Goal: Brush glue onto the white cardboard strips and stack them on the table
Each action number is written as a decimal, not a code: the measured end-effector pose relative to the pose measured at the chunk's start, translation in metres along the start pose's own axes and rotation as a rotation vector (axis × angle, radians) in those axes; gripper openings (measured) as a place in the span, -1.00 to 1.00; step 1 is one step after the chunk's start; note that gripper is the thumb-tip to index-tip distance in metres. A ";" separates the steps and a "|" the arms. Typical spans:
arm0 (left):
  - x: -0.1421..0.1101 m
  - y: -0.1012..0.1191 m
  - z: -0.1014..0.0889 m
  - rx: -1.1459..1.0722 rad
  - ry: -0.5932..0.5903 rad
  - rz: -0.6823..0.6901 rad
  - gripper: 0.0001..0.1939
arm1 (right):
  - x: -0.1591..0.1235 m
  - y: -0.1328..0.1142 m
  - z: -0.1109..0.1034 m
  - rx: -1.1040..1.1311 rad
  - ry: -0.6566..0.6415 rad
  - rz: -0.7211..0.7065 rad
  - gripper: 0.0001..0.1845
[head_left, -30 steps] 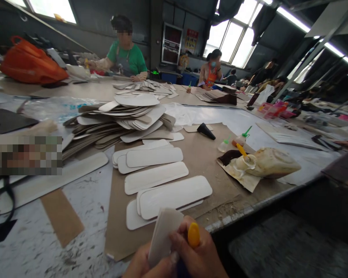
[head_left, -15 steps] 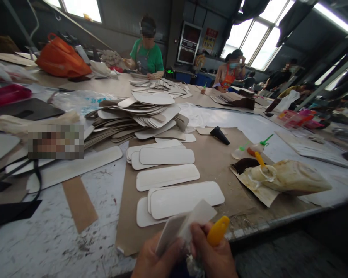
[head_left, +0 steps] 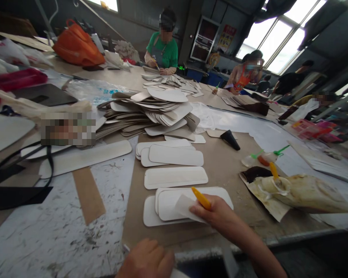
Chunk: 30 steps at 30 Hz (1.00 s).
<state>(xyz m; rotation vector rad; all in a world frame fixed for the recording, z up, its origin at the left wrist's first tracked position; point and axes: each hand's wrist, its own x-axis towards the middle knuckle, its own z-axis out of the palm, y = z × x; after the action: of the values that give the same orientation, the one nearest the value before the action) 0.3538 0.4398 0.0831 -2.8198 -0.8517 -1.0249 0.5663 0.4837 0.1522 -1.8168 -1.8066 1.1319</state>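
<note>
My right hand (head_left: 216,211) is closed around a yellow-handled tool (head_left: 201,199), whose working end is hidden. The same hand pinches a thin whitish sheet (head_left: 184,205) over the lowest group of white rounded panels (head_left: 174,195). At the bottom edge, my left hand (head_left: 147,259) is curled, with a white panel (head_left: 179,273) just showing beside its fingers. A blurred translucent strip (head_left: 229,255) hangs below my right forearm. Further up lie a single white panel (head_left: 176,177) and another overlapping group of panels (head_left: 176,155).
A big pile of panels (head_left: 150,112) stands behind. To the right are a glue-smeared container (head_left: 313,191) with a yellow handle in it, small green-tipped bottles (head_left: 269,157) and a black cone (head_left: 230,139). Black straps (head_left: 20,197) lie left. A person in green (head_left: 169,50) works across the table.
My right hand has moved up and away from my left, carrying the tool and the thin sheet over the panels. My left hand has dropped lower with its panel. The view has shifted left.
</note>
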 end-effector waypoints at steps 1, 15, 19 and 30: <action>-0.001 -0.005 0.001 0.009 0.045 -0.021 -0.70 | 0.008 -0.005 -0.001 -0.090 -0.070 -0.014 -0.72; -0.010 -0.031 0.026 -0.013 0.099 -0.159 -0.70 | 0.056 -0.034 0.011 -0.587 -0.268 0.066 -0.80; -0.007 -0.032 0.026 -0.024 0.036 -0.179 -0.71 | 0.058 -0.034 0.014 -0.666 -0.263 0.053 -0.75; -0.010 -0.038 0.024 -0.049 -0.062 -0.155 -0.73 | 0.060 -0.035 0.018 -0.735 -0.266 0.019 -0.71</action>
<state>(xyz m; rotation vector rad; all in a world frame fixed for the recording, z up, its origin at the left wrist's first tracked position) 0.3424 0.4723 0.0517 -2.8778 -1.0814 -0.9932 0.5219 0.5401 0.1491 -2.1231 -2.6154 0.7890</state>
